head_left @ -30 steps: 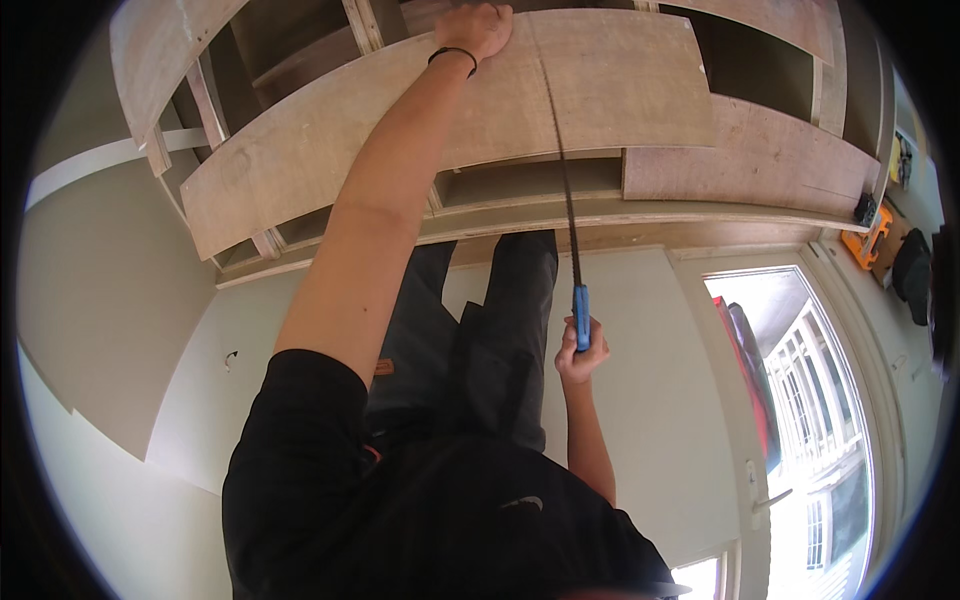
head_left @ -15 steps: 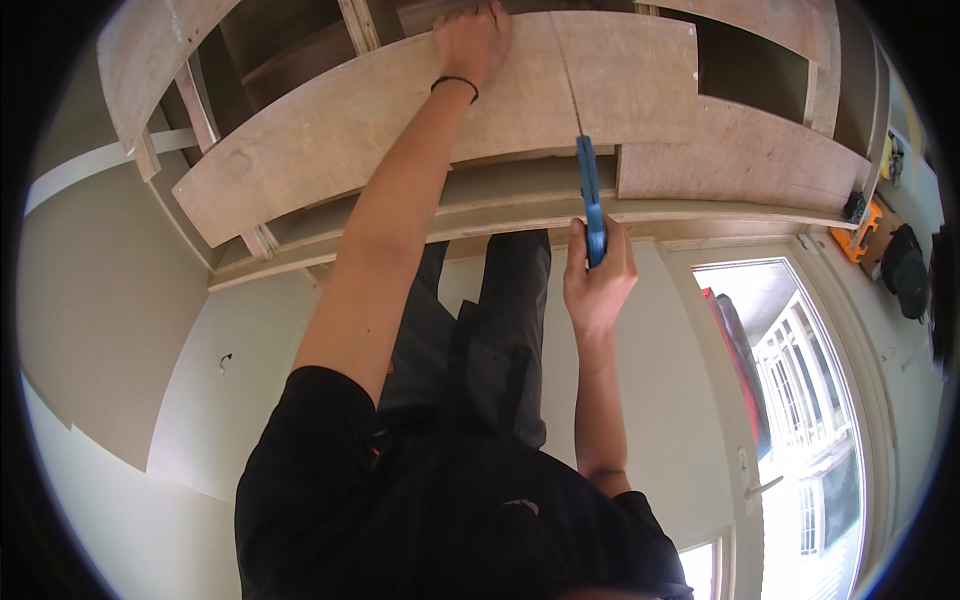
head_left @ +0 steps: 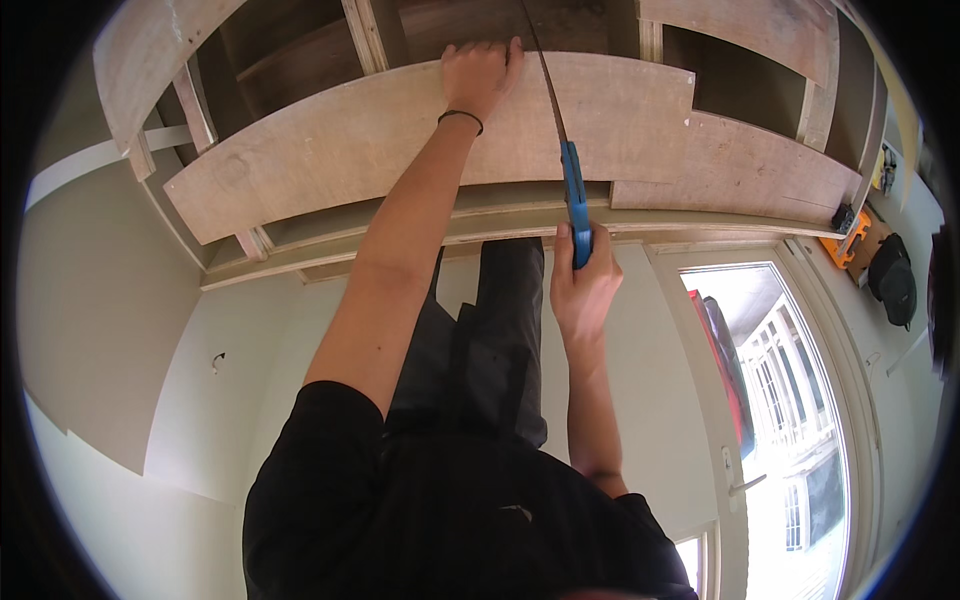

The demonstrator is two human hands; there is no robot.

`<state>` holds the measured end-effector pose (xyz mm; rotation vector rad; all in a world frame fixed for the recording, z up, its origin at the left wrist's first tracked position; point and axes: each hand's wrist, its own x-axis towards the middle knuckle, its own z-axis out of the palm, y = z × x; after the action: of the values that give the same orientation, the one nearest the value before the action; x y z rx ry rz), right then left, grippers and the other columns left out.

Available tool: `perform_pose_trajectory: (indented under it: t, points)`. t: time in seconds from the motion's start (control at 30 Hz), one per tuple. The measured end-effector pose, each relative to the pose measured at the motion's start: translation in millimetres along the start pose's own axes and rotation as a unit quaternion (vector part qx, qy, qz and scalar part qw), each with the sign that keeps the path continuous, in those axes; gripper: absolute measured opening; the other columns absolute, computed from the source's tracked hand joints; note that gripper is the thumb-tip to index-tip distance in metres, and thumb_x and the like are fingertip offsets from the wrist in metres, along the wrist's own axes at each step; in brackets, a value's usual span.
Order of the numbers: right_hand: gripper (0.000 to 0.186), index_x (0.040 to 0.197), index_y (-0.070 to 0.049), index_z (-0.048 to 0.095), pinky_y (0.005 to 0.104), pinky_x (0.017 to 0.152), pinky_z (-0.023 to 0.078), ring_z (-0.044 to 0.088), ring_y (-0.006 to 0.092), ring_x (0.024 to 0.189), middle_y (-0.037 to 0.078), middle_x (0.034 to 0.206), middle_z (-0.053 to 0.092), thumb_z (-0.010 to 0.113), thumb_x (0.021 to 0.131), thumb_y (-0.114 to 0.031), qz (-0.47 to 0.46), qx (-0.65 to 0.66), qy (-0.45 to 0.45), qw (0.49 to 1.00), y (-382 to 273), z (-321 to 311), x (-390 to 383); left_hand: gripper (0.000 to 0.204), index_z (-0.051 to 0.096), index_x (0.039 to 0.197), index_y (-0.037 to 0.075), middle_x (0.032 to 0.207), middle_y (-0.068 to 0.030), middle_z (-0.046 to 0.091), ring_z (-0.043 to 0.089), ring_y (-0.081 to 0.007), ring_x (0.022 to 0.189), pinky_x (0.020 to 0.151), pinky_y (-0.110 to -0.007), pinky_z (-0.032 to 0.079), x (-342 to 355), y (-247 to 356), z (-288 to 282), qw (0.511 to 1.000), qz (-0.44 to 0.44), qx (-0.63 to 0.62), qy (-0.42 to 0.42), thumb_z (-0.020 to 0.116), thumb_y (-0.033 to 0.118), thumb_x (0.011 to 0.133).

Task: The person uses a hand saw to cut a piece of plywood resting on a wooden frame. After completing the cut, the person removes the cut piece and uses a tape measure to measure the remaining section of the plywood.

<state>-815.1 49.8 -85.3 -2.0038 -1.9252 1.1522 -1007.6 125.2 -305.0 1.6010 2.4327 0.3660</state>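
A long curved plywood board (head_left: 350, 130) lies across a wooden frame in front of me. My left hand (head_left: 482, 78) presses on its far edge, fingers curled over that edge and partly hidden. In my right hand (head_left: 588, 285) is a handsaw (head_left: 574, 190), gripped by its blue handle at the near side. The thin dark blade crosses the board to the right of my left hand and runs past the far edge to the top of the picture.
Another plywood panel (head_left: 745, 165) sits on the frame at the right. A wooden rail (head_left: 480, 228) runs along the near side. At the far right are an orange tool (head_left: 848, 240) and a dark cap (head_left: 892, 280). A glazed door (head_left: 790, 400) stands at the lower right.
The saw has slid away from me along the board, more blade showing past the far edge. My left hand keeps its place on the board. The whole view has shifted slightly.
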Motion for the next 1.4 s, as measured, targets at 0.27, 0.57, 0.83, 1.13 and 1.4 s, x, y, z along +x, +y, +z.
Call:
perform_pose_trajectory:
  t: [0.27,0.57,0.83,1.13,1.4]
  points:
    - [0.021,0.093,0.002,0.062,0.0332,0.048,0.044,0.052,0.0212,0.047,0.011,0.061,0.055,0.069,0.091,-0.018,0.05,0.009,-0.012,0.999,6.2,-2.1,-25.2,0.045,0.063,0.058,0.008,0.06,-0.0108,0.063,0.06,-0.0289,0.054,0.058,-0.042,0.043,-27.5,-1.2,8.4,0.999,0.04,0.008,0.029,0.055,0.035,0.093]
    - [0.022,0.094,0.002,0.062,0.0332,0.049,0.045,0.054,0.0216,0.048,0.01,0.061,0.056,0.07,0.09,-0.018,0.091,0.05,0.016,0.994,11.8,2.6,-45.8,0.04,0.064,0.06,0.009,0.061,-0.0088,0.063,0.061,-0.0292,0.054,0.056,-0.042,0.043,-49.5,-2.5,6.1,0.999,0.051,0.003,0.019,0.056,0.032,0.092]
    - [0.022,0.093,0.002,0.062,0.0342,0.049,0.045,0.056,0.0241,0.048,0.012,0.061,0.056,0.069,0.09,-0.019,0.069,0.032,-0.001,0.997,15.8,-5.5,-44.0,0.039,0.065,0.06,0.011,0.064,-0.0082,0.066,0.063,-0.0275,0.055,0.056,-0.042,0.044,-75.0,-7.7,6.9,1.0,0.01,0.028,0.002,0.056,0.031,0.092]
    - [0.024,0.096,0.003,0.063,0.0369,0.05,0.047,0.058,0.0278,0.05,0.014,0.063,0.058,0.069,0.091,-0.02,0.037,0.024,-0.008,0.999,5.5,-3.6,-52.6,0.051,0.068,0.066,0.006,0.072,-0.0133,0.07,0.068,-0.0337,0.064,0.065,-0.046,0.053,-64.4,-16.8,-21.8,0.977,-0.03,-0.018,-0.212,0.044,0.036,0.099]
    - [0.025,0.097,0.004,0.063,0.0355,0.048,0.047,0.06,0.0267,0.051,0.014,0.064,0.06,0.07,0.09,-0.019,0.032,-0.017,-0.01,0.999,0.4,8.4,-58.8,0.056,0.071,0.066,0.005,0.069,-0.0182,0.068,0.068,-0.0354,0.067,0.067,-0.046,0.054,-57.7,-10.3,-22.0,0.969,-0.053,-0.042,-0.236,0.044,0.044,0.096]
